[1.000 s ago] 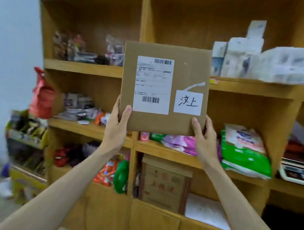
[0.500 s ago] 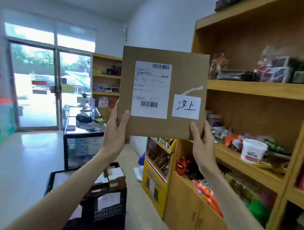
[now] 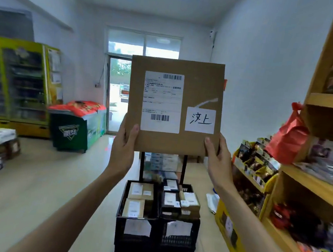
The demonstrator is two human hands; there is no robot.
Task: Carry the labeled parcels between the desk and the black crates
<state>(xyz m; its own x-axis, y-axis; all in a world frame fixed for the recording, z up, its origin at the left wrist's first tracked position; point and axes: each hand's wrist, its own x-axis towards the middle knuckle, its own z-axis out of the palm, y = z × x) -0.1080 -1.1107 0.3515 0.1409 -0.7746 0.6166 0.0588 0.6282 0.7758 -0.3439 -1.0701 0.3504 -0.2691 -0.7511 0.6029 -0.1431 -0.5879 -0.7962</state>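
Where the flat cardboard parcel is held up at arm's length, it blocks most of the doorway and whatever stands straight behind it; only two dark legs of some stand show below its bottom edge, and I cannot tell what they carry. Print on the shipping label is too small to read, though a smaller white sticker bears two handwritten characters. Fingers behind the parcel are hidden.

Left hand has its grip on the lower left corner, thumb pressed flat on the front face. Right hand pinches the lower right corner the same way, thumb on the front. Both grips are closed on the cardboard, which stands upright, facing the camera.

Below, on the pale floor, two black crates sit side by side, touching, each packed with smaller labelled boxes and each with a white paper on its front. Wooden shelves of goods run along the right, with a red bag hanging from them. A green chest freezer and a yellow-framed drinks cooler stand at the left wall.
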